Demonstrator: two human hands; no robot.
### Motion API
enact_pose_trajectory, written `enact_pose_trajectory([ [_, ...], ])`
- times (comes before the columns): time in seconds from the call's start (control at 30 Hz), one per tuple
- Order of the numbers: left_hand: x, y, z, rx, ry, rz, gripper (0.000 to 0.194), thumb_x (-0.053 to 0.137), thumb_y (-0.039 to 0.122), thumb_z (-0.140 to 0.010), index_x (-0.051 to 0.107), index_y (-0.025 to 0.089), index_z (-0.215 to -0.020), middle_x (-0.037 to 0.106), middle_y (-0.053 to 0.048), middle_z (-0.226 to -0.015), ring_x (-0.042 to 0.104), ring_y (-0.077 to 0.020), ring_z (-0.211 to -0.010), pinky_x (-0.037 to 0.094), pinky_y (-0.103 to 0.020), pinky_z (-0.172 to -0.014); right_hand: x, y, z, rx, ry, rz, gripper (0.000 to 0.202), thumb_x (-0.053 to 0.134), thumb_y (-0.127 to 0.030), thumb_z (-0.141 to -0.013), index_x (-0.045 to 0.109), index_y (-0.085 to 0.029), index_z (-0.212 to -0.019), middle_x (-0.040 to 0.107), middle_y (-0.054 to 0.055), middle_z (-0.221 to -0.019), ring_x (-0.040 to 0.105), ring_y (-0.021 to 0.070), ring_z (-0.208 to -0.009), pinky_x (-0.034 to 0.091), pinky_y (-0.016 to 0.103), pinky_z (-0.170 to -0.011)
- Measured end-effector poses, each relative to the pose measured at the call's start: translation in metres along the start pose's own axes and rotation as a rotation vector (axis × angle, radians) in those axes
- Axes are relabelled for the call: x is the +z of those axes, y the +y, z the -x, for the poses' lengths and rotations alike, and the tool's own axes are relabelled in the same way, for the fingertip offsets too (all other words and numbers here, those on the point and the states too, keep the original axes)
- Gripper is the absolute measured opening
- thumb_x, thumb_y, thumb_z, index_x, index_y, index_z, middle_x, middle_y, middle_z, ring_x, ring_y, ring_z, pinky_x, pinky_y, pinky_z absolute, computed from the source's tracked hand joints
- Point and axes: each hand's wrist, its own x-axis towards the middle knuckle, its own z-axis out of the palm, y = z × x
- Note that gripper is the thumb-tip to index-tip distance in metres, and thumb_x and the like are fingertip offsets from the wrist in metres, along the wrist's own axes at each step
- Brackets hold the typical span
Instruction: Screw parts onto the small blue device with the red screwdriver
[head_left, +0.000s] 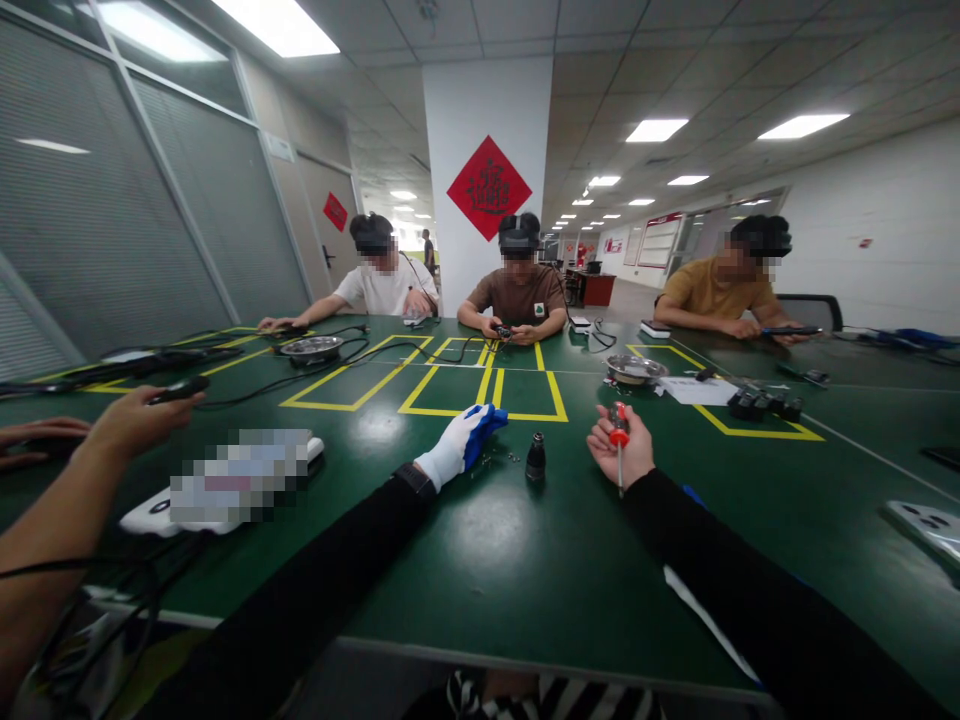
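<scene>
My left hand (463, 440) wears a white glove with a blue palm and rests on the green table, its fingers stretched forward and nothing visible in them. Several tiny metal parts, which look like screws (513, 458), lie just beside it. Between my two hands a small black tapered cylinder (535, 460) stands upright on the table. My bare right hand (626, 445) is turned palm up, fingers curled around a screwdriver (619, 425) with a red handle. Its metal shaft points back toward me.
Yellow tape (487, 412) marks rectangles on the table (480, 540). Metal bowls (636, 368) stand farther off, near black parts (765, 402) at right. A white device (225, 485) lies at left, beside another person's hand (139, 420). Three people sit opposite.
</scene>
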Motion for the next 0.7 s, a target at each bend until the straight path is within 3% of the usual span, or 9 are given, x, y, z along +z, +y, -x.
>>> enact_pose_trajectory([
  [0.13, -0.003, -0.002, -0.002, 0.01, -0.006, -0.007, 0.026, 0.069, 0.032, -0.076, 0.061, 0.011, -0.089, 0.069, -0.01, -0.093, 0.067, -0.0168, -0.089, 0.047, -0.034, -0.096, 0.005, 0.008, 0.001, -0.023, -0.017, 0.714, 0.028, 0.043, -0.046, -0.085, 0.05, -0.019, -0.082, 0.042, -0.007, -0.048, 0.034, 0.0081, -0.035, 0.027, 0.02, -0.035],
  [0.2, -0.005, -0.003, -0.002, 0.017, -0.023, -0.015, 0.027, 0.069, 0.034, -0.076, 0.062, 0.012, -0.089, 0.069, -0.009, -0.093, 0.067, -0.0174, -0.089, 0.046, -0.035, -0.097, 0.004, 0.013, 0.0, -0.042, 0.005, 0.859, 0.021, 0.058, -0.038, -0.078, 0.053, -0.019, -0.085, 0.051, -0.004, -0.055, 0.043, 0.0098, -0.04, 0.032, 0.021, -0.039],
  [0.3, -0.007, -0.004, -0.002, 0.03, -0.046, -0.023, 0.027, 0.07, 0.035, -0.074, 0.063, 0.013, -0.088, 0.07, -0.008, -0.092, 0.067, -0.0179, -0.09, 0.044, -0.038, -0.1, 0.0, 0.018, -0.001, -0.096, 0.017, 0.959, 0.026, 0.072, -0.025, -0.065, 0.059, -0.018, -0.087, 0.059, 0.0, -0.071, 0.055, 0.0125, -0.058, 0.04, 0.023, -0.053],
  [0.43, -0.006, -0.005, -0.001, 0.062, -0.044, -0.047, 0.029, 0.073, 0.036, -0.07, 0.064, 0.014, -0.088, 0.07, -0.007, -0.092, 0.066, -0.0186, -0.092, 0.043, -0.039, -0.1, -0.003, 0.017, 0.0, -0.156, -0.04, 1.361, 0.025, 0.072, -0.032, -0.066, 0.062, -0.018, -0.084, 0.063, 0.004, -0.08, 0.059, 0.0179, -0.074, 0.04, 0.027, -0.065],
  [0.53, -0.003, -0.001, 0.003, 0.159, -0.026, -0.152, 0.032, 0.071, 0.041, -0.071, 0.064, 0.014, -0.089, 0.07, -0.009, -0.093, 0.065, -0.02, -0.094, 0.045, -0.04, -0.097, -0.001, 0.015, 0.003, -0.155, -0.091, 1.646, 0.031, 0.064, -0.043, -0.073, 0.061, -0.018, -0.091, 0.064, 0.006, -0.081, 0.06, 0.02, -0.076, 0.039, 0.027, -0.063],
  [0.63, 0.005, 0.01, 0.01, 0.311, 0.045, -0.338, 0.03, 0.068, 0.039, -0.073, 0.067, 0.014, -0.089, 0.07, -0.009, -0.094, 0.064, -0.0202, -0.095, 0.044, -0.038, -0.096, 0.002, 0.014, 0.007, -0.122, -0.108, 1.749, 0.037, 0.062, -0.048, -0.074, 0.06, -0.018, -0.096, 0.064, 0.006, -0.081, 0.06, 0.0194, -0.074, 0.036, 0.026, -0.059],
  [0.7, 0.012, 0.02, 0.019, 0.48, 0.099, -0.597, 0.027, 0.066, 0.036, -0.075, 0.068, 0.015, -0.091, 0.069, -0.008, -0.095, 0.063, -0.0206, -0.093, 0.046, -0.038, -0.092, 0.006, 0.013, 0.01, -0.155, -0.081, 1.769, 0.039, 0.059, -0.05, -0.076, 0.059, -0.019, -0.098, 0.063, 0.006, -0.081, 0.059, 0.0187, -0.072, 0.035, 0.026, -0.057],
])
